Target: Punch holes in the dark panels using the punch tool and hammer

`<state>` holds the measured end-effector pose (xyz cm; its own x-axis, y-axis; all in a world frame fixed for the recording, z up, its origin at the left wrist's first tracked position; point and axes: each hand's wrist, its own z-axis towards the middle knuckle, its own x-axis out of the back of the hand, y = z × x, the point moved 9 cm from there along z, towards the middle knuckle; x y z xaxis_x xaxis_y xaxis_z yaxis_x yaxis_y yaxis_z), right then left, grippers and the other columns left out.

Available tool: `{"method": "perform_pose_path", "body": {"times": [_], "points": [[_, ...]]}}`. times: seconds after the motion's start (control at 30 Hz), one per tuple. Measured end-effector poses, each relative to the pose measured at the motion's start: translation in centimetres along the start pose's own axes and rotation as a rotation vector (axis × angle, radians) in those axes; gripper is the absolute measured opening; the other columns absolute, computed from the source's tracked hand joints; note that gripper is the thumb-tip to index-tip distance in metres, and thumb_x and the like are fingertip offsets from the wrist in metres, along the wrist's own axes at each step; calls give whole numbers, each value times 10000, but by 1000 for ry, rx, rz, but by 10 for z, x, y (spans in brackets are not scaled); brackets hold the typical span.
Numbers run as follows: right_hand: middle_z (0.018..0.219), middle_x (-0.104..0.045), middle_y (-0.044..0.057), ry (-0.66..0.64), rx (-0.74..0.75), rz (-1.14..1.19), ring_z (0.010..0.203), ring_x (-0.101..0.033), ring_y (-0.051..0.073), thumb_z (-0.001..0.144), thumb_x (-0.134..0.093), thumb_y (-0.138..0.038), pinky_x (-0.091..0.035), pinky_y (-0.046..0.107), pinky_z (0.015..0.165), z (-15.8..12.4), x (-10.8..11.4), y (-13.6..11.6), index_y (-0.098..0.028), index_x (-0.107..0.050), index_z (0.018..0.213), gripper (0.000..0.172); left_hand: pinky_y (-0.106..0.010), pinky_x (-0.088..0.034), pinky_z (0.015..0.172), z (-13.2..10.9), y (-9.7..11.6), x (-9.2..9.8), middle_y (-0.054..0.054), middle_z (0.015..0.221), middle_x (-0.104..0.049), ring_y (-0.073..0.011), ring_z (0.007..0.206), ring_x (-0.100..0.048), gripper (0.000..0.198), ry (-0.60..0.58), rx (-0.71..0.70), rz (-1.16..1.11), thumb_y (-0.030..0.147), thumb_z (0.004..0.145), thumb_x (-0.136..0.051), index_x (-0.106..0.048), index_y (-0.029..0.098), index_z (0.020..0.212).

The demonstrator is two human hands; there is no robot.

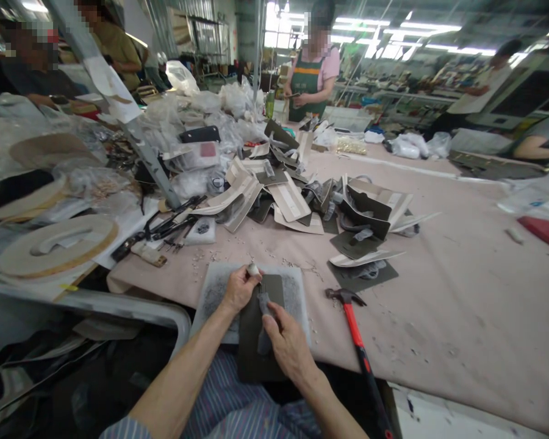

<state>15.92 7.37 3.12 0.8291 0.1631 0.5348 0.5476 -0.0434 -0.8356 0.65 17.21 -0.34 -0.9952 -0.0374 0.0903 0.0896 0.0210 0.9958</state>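
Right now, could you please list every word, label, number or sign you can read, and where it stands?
No text can be read.
Dark panel: no lettering shows.
Hammer: no lettering can be made out.
Green apron: any lettering is too small and blurred.

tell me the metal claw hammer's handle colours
Red and black handle, best in the head view.

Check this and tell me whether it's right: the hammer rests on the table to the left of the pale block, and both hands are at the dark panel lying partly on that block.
Wrong side: the head view shows the hammer resting on the table to the right of the pale block. The rest stands.
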Motion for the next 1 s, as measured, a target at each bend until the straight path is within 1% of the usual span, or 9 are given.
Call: {"method": "perform_pose_path", "body": {"times": [0.07, 0.17, 0.3, 0.4, 0.53, 0.67, 0.77, 0.9, 1.0], "points": [[1101, -688, 113, 121, -10, -42, 938, -649, 217, 969, -418, -447, -493, 344, 866, -2, 24, 8, -143, -601, 1276, 469, -261, -487, 709, 0, 1, 1, -39, 802, -712, -165, 730, -634, 252, -1, -5, 20, 347, 785, -671, -720, 136, 914], [976, -672, 101, 333, -67, -169, 754, -613, 204, 951, -409, -505, -494, 339, 743, -9, 76, 36, -143, -606, 1220, 492, -257, -481, 698, -1, 3, -1, -29, 781, -704, -161, 718, -624, 236, -13, -13, 59, 332, 786, -671, -723, 140, 914], [1030, -636, 154, 494, -203, -557, 888, -602, 270, 924, -392, -505, -479, 392, 834, -26, 145, 94, -131, -626, 1179, 509, -254, -480, 680, -1, 5, -2, -27, 768, -698, -159, 704, -614, 241, -27, -16, 69, 331, 782, -668, -721, 140, 917], [1062, -616, 204, 448, -375, -778, 986, -593, 320, 922, -395, -468, -469, 414, 872, -41, 172, 144, -80, -619, 1208, 531, -256, -487, 688, -1, 3, -1, -32, 784, -705, -163, 719, -622, 251, -15, -5, 47, 344, 778, -677, -724, 142, 919], [1044, -625, 201, 289, -464, -853, 971, -613, 314, 937, -410, -458, -472, 399, 873, -51, 171, 178, -84, -620, 1201, 504, -260, -494, 698, -1, 3, -3, -39, 802, -712, -169, 734, -631, 262, -23, -14, 66, 356, 777, -683, -727, 143, 923], [1046, -642, 175, 221, -530, -820, 961, -634, 311, 949, -410, -511, -483, 404, 833, -49, 158, 176, -118, -582, 1182, 488, -260, -496, 692, -1, 5, -3, -35, 791, -711, -165, 715, -629, 256, -28, -18, 103, 350, 786, -670, -723, 147, 932], [982, -647, 157, 181, -573, -725, 899, -646, 294, 950, -415, -413, -485, 396, 783, -41, 152, 169, -147, -575, 1059, 330, -259, -489, 681, -1, 6, -4, -35, 787, -706, -166, 713, -624, 248, -44, -26, 139, 340, 796, -652, -715, 147, 939], [726, -584, 57, 146, -705, -30, 662, -599, 200, 863, -521, -347, -489, 319, 632, -38, 134, 170, -197, -523, 830, 154, -266, -482, 691, -2, 8, -9, -41, 810, -708, -173, 736, -625, 214, -73, -58, 195, 296, 802, -633, -706, 146, 935], [640, -482, -26, 100, -707, 439, 489, -471, 112, 846, -505, -341, -440, 239, 486, -34, 110, 148, -214, -466, 793, 142, -278, -483, 727, -4, 12, -11, -39, 815, -711, -177, 756, -632, 167, -34, -88, 228, 258, 798, -634, -703, 150, 906]]}}
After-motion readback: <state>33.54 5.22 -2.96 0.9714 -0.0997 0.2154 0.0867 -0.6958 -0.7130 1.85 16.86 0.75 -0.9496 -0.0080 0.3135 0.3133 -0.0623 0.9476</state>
